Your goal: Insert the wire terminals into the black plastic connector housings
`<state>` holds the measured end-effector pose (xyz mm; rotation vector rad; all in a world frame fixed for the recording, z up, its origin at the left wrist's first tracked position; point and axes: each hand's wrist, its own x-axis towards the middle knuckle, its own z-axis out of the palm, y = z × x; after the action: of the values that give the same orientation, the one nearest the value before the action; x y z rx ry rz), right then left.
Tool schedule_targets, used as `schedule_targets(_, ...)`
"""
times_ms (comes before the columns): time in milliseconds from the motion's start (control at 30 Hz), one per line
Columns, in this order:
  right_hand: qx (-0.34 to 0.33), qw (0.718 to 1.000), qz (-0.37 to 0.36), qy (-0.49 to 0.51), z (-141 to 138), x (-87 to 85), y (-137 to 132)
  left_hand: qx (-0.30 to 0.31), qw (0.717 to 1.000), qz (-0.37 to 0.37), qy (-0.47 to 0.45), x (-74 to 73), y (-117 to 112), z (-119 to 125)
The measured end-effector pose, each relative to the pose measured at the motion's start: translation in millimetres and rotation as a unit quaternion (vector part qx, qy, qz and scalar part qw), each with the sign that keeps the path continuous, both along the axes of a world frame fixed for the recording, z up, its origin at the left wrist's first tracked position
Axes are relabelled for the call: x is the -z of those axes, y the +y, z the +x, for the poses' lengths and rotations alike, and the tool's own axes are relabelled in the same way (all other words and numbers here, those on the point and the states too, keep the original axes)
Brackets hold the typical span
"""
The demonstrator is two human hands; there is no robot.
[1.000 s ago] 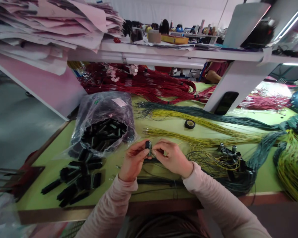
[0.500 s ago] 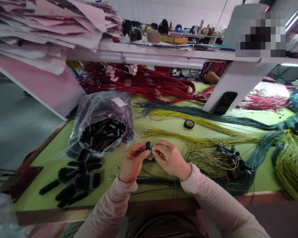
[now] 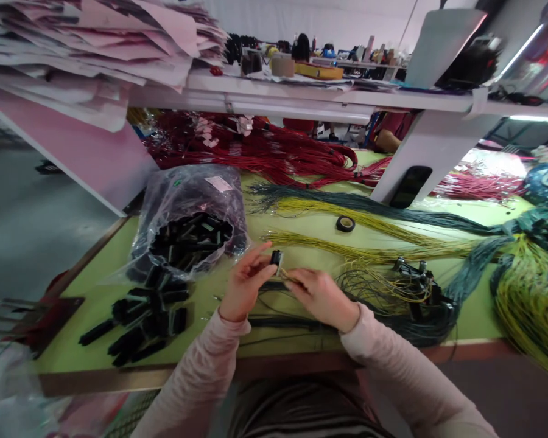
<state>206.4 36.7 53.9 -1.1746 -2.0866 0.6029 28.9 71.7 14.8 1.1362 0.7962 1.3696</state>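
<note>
Between the thumb and fingers of my left hand (image 3: 244, 284) is a small black connector housing (image 3: 276, 260), held above the table. My right hand (image 3: 319, 295) pinches thin yellow wires (image 3: 287, 277) just right of the housing; whether their ends sit inside it I cannot tell. Several loose black housings (image 3: 139, 316) lie in a pile to the left. Behind them a clear plastic bag (image 3: 196, 182) lies with its mouth toward me, full of more housings. Right of my right hand, wired black housings (image 3: 422, 283) rest with yellow and dark wires looped from them.
Bundles of yellow wires (image 3: 347, 243) and dark green wires (image 3: 393, 213) stretch across the green table (image 3: 301, 228). A roll of black tape (image 3: 346, 224) lies among them. Red cables (image 3: 265, 149) fill the back under a white shelf (image 3: 301, 97). A phone (image 3: 410, 187) leans against the upright.
My hands have moved slightly apart. The left fingers have loosened and lifted around the housing, and my right hand has drawn a little right and down, showing the wires.
</note>
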Motion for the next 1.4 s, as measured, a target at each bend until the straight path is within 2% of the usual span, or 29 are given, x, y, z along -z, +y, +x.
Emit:
schedule_targets(33, 0.034, 0.999, 0.007, 0.010, 11, -1.5, -4, 0.017, 1.000, 0.004, 0.021, -0.4, 0, -1)
schedule_targets(100, 0.151, 0.986, 0.030, 0.071, 43, -2.6, -14, 0.052, 0.994, -0.001, 0.091, -1.4, -1, -3)
schedule_targets(167, 0.297, 0.942, 0.051, 0.145, 85, 2.0, -28, 0.082, 0.979, -0.014, 0.188, -4.2, -3, -7)
schedule_targets(233, 0.429, 0.885, 0.047, 0.176, 131, 13.4, -46, 0.083, 0.961, -0.023, 0.263, -10.9, -6, -13)
schedule_targets(300, 0.512, 0.849, 0.002, 0.134, 174, 28.1, -67, 0.040, 0.953, -0.020, 0.301, -21.2, -11, -25)
schedule_targets(367, 0.556, 0.829, -0.052, 0.035, 209, 39.4, -87, -0.029, 0.945, -0.012, 0.324, -31.1, -16, -46)
schedule_targets(400, 0.575, 0.816, -0.055, -0.022, 220, 42.0, -94, -0.063, 0.938, -0.012, 0.341, -34.1, -18, -59)
schedule_targets(467, 0.605, 0.788, 0.007, -0.115, 224, 40.2, -101, -0.119, 0.905, -0.028, 0.407, -33.5, -21, -89)
schedule_targets(500, 0.603, 0.783, 0.063, -0.138, 216, 36.5, -100, -0.144, 0.876, -0.042, 0.458, -29.5, -22, -104)
schedule_targets(533, 0.581, 0.791, 0.122, -0.146, 201, 32.1, -95, -0.158, 0.842, -0.053, 0.512, -23.4, -24, -117)
schedule_targets(567, 0.536, 0.815, 0.168, -0.139, 178, 27.9, -88, -0.168, 0.807, -0.060, 0.563, -15.5, -25, -128)
schedule_targets(600, 0.458, 0.858, 0.198, -0.125, 151, 24.9, -78, -0.172, 0.777, -0.064, 0.602, -6.6, -28, -138)
schedule_targets(633, 0.344, 0.910, 0.196, -0.123, 119, 23.8, -65, -0.168, 0.755, -0.057, 0.631, 2.7, -30, -144)
schedule_targets(667, 0.222, 0.952, 0.163, -0.133, 85, 24.9, -52, -0.160, 0.738, -0.036, 0.655, 11.8, -32, -148)
schedule_targets(700, 0.113, 0.972, 0.132, -0.158, 52, 28.1, -39, -0.152, 0.725, -0.006, 0.672, 20.1, -34, -151)
schedule_targets(733, 0.040, 0.976, 0.106, -0.186, 21, 32.8, -26, -0.146, 0.714, 0.025, 0.684, 27.2, -36, -152)
schedule_targets(767, 0.004, 0.974, 0.083, -0.212, -6, 38.3, -15, -0.142, 0.706, 0.054, 0.692, 32.8, -37, -153)
schedule_targets(867, -0.036, 0.967, 0.039, -0.248, -54, 50.8, 11, -0.142, 0.707, 0.090, 0.687, 41.0, -38, -156)
schedule_targets(933, -0.047, 0.981, 0.028, -0.184, -64, 49.7, 21, -0.148, 0.719, 0.104, 0.671, 41.8, -39, -159)
schedule_targets(1033, -0.030, 0.999, -0.001, -0.027, -65, 34.8, 29, -0.180, 0.721, 0.136, 0.655, 42.8, -46, -165)
schedule_targets(1133, -0.046, 0.996, -0.026, 0.068, -71, 16.5, 31, -0.187, 0.690, 0.141, 0.685, 45.3, -57, -169)
schedule_targets(1233, -0.076, 0.989, -0.030, 0.120, -81, 4.4, 29, -0.165, 0.662, 0.135, 0.718, 44.1, -64, -167)
schedule_targets(1333, -0.087, 0.987, -0.027, 0.136, -85, 0.0, 22, -0.149, 0.645, 0.140, 0.736, 37.3, -65, -157)
schedule_targets(1400, -0.083, 0.987, -0.027, 0.131, -81, 0.8, 17, -0.160, 0.616, 0.133, 0.760, 32.3, -64, -148)
